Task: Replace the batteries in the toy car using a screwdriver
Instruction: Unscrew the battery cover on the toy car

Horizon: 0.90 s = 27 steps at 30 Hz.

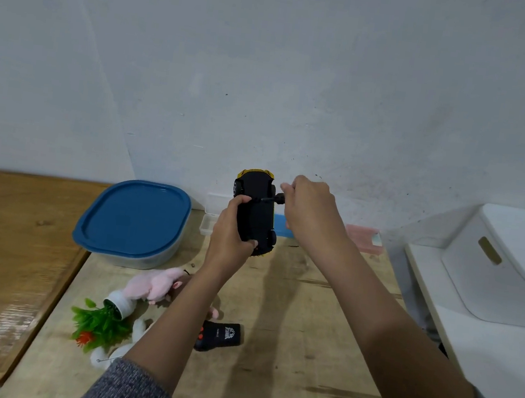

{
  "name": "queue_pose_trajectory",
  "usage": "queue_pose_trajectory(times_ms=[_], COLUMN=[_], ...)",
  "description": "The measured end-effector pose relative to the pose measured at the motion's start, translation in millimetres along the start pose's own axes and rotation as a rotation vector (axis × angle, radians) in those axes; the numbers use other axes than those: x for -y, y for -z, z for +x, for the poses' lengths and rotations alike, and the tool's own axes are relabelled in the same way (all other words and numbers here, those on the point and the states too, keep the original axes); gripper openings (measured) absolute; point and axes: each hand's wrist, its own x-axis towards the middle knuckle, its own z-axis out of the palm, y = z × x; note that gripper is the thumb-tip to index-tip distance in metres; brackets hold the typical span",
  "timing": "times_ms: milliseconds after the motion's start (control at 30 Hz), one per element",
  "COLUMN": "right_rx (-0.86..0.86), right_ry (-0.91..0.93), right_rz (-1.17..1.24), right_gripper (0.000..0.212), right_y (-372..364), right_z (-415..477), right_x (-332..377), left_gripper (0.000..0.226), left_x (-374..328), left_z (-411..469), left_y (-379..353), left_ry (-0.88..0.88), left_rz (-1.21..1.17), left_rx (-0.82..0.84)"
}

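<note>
Fingers of the left hand (229, 231) clamp the toy car (257, 213); right hand (310, 212) grips the screwdriver (275, 198).

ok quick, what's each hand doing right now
Left hand: closed around the toy car, underside facing the camera.
Right hand: closed on the screwdriver, tip at the car's underside.

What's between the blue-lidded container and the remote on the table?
In the head view, a pink plush toy lies between the container and the remote.
</note>
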Motion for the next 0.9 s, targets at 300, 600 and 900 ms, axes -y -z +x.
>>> queue_pose_trajectory(times_ms=[300, 600, 900], right_rx=[0.041, 0.032, 0.024], right_ry=[-0.008, 0.001, 0.033], right_rz=[0.083, 0.036, 0.118], right_gripper=[0.027, 0.026, 0.020], right_y=[0.2, -0.6, -2.4], right_z=[-1.1, -2.1, -5.3], right_x=[-7.2, -8.4, -8.4], left_gripper=[0.079, 0.079, 0.079], left_x=[-2.1, -1.6, -3.9], left_z=[1.4, -1.2, -1.7], left_y=[-2.6, -4.9, -3.7], left_ry=[0.002, 0.003, -0.004], left_rz=[-0.004, -0.009, -0.020], left_rx=[-0.014, -0.010, -0.019])
